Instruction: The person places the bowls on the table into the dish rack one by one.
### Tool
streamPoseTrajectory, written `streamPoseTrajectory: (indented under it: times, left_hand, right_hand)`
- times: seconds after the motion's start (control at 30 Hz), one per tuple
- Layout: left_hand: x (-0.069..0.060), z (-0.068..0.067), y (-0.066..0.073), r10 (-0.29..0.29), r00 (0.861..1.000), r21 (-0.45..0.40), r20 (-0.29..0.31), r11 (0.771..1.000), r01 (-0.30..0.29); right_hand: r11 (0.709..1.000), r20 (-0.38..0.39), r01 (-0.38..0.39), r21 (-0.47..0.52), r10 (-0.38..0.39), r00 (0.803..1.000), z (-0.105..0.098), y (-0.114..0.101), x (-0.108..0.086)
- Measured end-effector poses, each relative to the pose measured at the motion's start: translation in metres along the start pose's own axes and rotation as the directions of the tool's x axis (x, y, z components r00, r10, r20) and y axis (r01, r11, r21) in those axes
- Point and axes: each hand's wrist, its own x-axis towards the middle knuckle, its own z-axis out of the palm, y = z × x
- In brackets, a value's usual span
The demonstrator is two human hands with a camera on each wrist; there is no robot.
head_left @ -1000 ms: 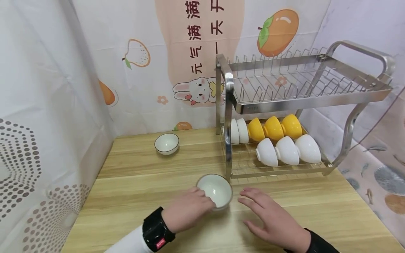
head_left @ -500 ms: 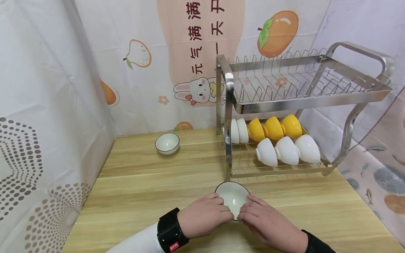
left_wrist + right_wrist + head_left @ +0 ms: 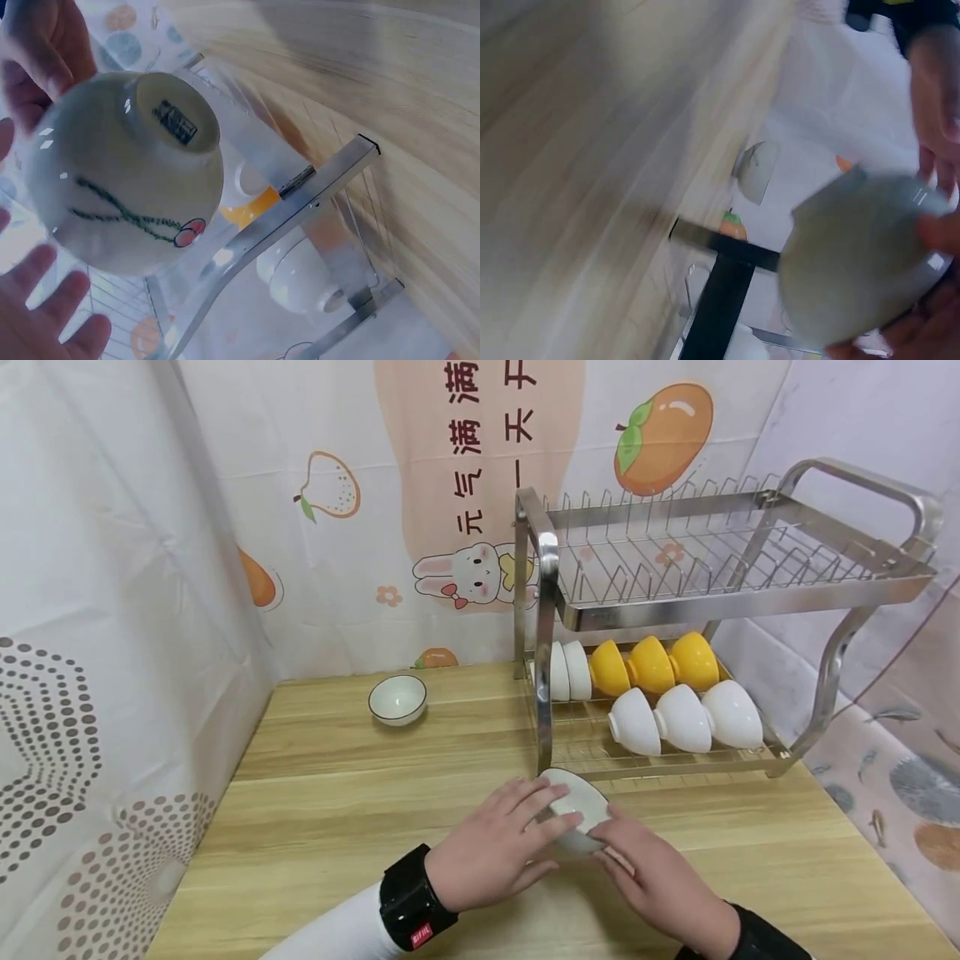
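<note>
A white bowl with a dark rim (image 3: 583,806) is held up off the table, tilted, before the rack's front left corner. My right hand (image 3: 660,877) grips it at its right side, thumb and fingers on the rim. My left hand (image 3: 498,843) has its fingers spread over the bowl's left side; the left wrist view shows those fingers (image 3: 56,307) apart from the bowl. Green stems, red cherries and a foot with a dark stamp mark the bowl's outside (image 3: 135,180) there. In the right wrist view the bowl (image 3: 855,255) is blurred.
A two-tier metal dish rack (image 3: 720,606) stands at the right. Its lower tier bears white bowls (image 3: 682,718) and yellow bowls (image 3: 651,664) on their sides. A smaller dark-rimmed bowl (image 3: 397,700) sits upright at the back left of the wooden table (image 3: 337,810).
The bowl has moved right and been lifted and tilted. My right hand came in and took hold of its right side. My left hand, earlier gripping the rim, has loosened with its fingers spread.
</note>
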Motion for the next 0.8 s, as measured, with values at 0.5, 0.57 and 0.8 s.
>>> streamPoseTrajectory:
  times: [0.5, 0.57, 0.8]
  left_hand:
    - [-0.005, 0.010, 0.005, -0.080, 0.996, 0.005, 0.042, 0.997, 0.080]
    - [-0.006, 0.011, 0.006, -0.090, 0.995, -0.003, 0.053, 0.996, 0.090]
    - [-0.010, 0.015, 0.006, -0.108, 0.992, -0.018, 0.067, 0.994, 0.110]
  right_hand:
    - [0.476, 0.237, -0.632, 0.612, 0.652, 0.720, -0.019, 0.051, 0.038]
    - [0.455, 0.248, -0.627, 0.632, 0.648, 0.720, -0.016, 0.059, 0.043]
    - [0.418, 0.322, -0.672, 0.611, 0.644, 0.693, -0.004, 0.081, 0.062]
